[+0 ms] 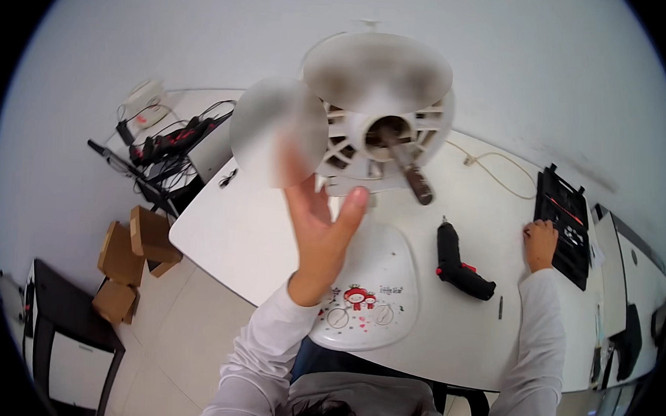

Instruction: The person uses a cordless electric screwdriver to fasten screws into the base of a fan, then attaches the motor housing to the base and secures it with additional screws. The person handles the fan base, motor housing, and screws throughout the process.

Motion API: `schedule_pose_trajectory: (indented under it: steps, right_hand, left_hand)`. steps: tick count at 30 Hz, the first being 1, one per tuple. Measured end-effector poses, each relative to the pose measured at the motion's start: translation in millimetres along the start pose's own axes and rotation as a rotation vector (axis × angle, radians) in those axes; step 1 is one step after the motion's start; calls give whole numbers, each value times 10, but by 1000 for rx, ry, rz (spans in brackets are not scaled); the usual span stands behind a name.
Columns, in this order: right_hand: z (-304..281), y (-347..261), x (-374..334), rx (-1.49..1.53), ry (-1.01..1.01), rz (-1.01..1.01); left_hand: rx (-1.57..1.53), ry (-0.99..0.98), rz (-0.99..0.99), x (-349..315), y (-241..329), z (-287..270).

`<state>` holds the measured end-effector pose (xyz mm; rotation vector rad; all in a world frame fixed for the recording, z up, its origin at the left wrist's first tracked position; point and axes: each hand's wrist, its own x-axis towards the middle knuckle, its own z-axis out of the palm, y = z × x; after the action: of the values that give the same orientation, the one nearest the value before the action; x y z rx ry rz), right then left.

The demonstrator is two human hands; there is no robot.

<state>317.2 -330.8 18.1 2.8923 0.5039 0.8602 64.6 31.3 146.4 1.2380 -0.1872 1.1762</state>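
A white fan-like housing (336, 155) with ribbed vents stands upright in front of me, its top blurred. From its round central hole a dark brown rod (415, 178) sticks out toward me. My left hand (321, 226) is raised close to the housing's left side, fingers spread and partly smeared, with nothing visible in them. Below lies the white base panel (371, 334), with cartoon prints and two dials. At the right, my right hand (540, 245) rests at the edge of a black tool case (571, 258), fingers curled; what they hold is hidden.
A black power screwdriver (454, 263) lies between the panel and my right arm, with a small bit (501, 307) beside it. A pale cable (494, 160) curls near the wall. Cardboard boxes (123, 265) and a black chair (70, 330) stand at the left.
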Motion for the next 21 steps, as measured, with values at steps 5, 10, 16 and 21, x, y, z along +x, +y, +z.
schedule_pose_trajectory:
  steps: [5,10,16,21]
  right_hand:
    - [-523,-321,167,436,9,91]
    - [-1575,-1041,372,1276,2,-8]
    - [-2622,-1876,290,1611,263,-379]
    - [-2791,-2177,405,1515,486,-506]
  left_hand:
    - [-8,-148,-197,-5,32,-99]
    - [8,-156,-241,-8,8,-139]
    - [75,-227,-258,30,-38,-33]
    - [122,-221,-178,54,-38,-21]
